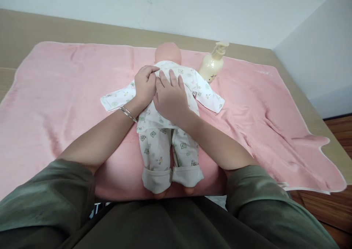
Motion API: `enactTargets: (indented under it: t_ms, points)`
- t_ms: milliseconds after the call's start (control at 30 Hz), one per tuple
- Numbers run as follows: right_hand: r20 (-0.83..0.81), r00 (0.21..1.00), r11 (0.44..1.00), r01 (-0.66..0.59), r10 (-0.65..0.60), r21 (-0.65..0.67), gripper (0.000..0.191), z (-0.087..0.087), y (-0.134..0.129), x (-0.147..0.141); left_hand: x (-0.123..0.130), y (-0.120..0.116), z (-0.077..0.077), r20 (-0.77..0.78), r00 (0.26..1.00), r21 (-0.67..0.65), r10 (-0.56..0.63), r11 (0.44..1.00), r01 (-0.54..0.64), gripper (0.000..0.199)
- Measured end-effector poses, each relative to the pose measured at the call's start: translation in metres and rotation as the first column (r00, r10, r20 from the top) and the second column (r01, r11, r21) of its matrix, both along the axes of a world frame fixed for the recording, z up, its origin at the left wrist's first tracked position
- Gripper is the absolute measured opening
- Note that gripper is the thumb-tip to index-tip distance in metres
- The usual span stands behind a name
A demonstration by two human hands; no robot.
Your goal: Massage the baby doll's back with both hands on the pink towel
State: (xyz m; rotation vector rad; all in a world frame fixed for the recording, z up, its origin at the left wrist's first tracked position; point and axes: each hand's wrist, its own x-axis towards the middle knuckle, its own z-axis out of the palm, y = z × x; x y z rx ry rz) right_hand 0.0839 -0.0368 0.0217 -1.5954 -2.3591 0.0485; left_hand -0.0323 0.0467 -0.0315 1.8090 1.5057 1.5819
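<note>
A baby doll [168,55] lies with its head toward the wall and no face visible. It wears a white printed shirt [156,119] and matching trousers [156,150] with the cuffs rolled up. My left hand [145,86] is closed at the upper left of the doll's body, its fingers curled against the shirt and partly hidden. Beside it, touching it, my right hand [172,95] lies flat on the middle of the shirt with its fingers spread. The doll's sleeves stretch out to both sides, and its feet just show below the cuffs.
A cream pump bottle [211,66] stands just right of the doll's shoulder. Under the doll a pink blanket [68,95] with some wrinkles covers most of the wooden table [110,34]. A pale wall [110,3] rises behind the table.
</note>
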Motion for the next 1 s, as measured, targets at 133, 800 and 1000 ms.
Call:
enactTargets:
  t_ms: [133,800,1000]
  points:
    - [-0.064,0.998,0.999,-0.008,0.006,-0.042,0.055,0.003,0.018,0.009,0.001,-0.002,0.001,-0.046,0.999,-0.008,0.018,1.0,-0.018,0.034]
    - [-0.045,0.989,0.988,0.134,-0.137,-0.074,0.057,0.01,0.049,0.035,0.032,-0.029,0.007,-0.333,0.936,-0.145,-0.114,0.987,0.068,0.049]
    - [-0.037,0.999,0.999,0.031,-0.032,-0.021,0.058,0.006,0.023,0.022,0.007,0.018,-0.007,-0.177,0.981,-0.198,-0.078,0.979,0.042,0.016]
